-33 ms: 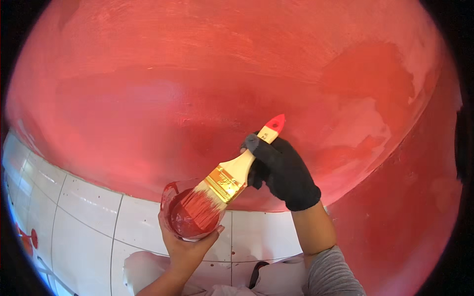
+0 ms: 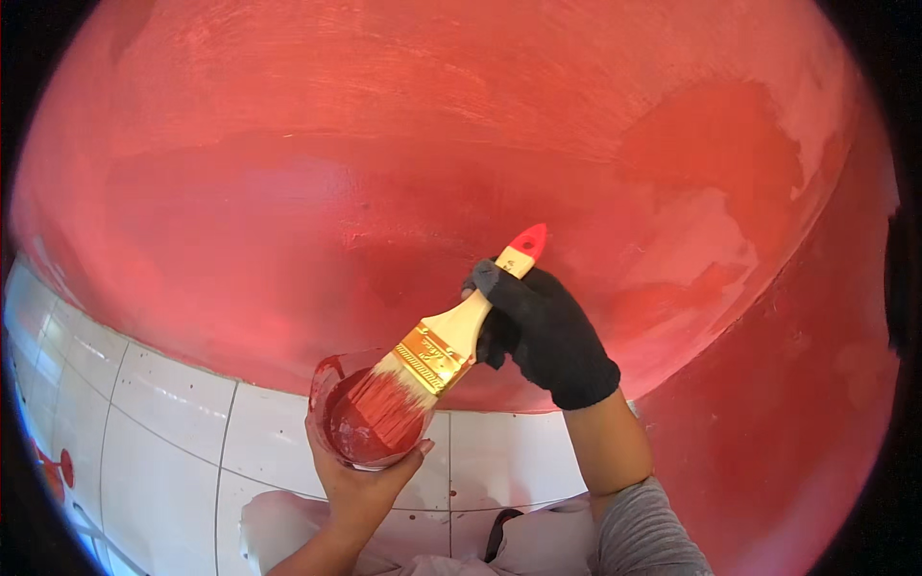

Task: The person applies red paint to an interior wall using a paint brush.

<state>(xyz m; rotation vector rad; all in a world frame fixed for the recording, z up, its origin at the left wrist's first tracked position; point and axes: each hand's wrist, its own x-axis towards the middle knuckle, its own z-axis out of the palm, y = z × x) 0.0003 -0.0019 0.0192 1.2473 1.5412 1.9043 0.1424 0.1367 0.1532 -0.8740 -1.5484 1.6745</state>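
My bare left hand (image 2: 363,494) is wrapped around a small cup (image 2: 324,389), pale-walled and smeared with red paint inside. A flat paintbrush (image 2: 461,324) slants down into the cup's mouth; it has a pale wooden handle, red tip and gold ferrule. Red coats the lower bristles, while those near the ferrule stay pale. Closed on the brush handle, my right hand (image 2: 552,336) wears a black glove with a grey thumb tip. Just beyond both hands is a large curved surface (image 2: 432,182) in patchy red, with darker areas and paler streaks.
White floor tiles (image 2: 163,456) with a few dark red spots border the curved surface. On the right lies a flat red area (image 2: 778,442). My pale-clothed legs (image 2: 288,528) are below the cup. A red object (image 2: 65,468) shows at the far left edge.
My right hand and the paintbrush have shifted slightly to the left. The cup and my left hand have moved slightly left too.
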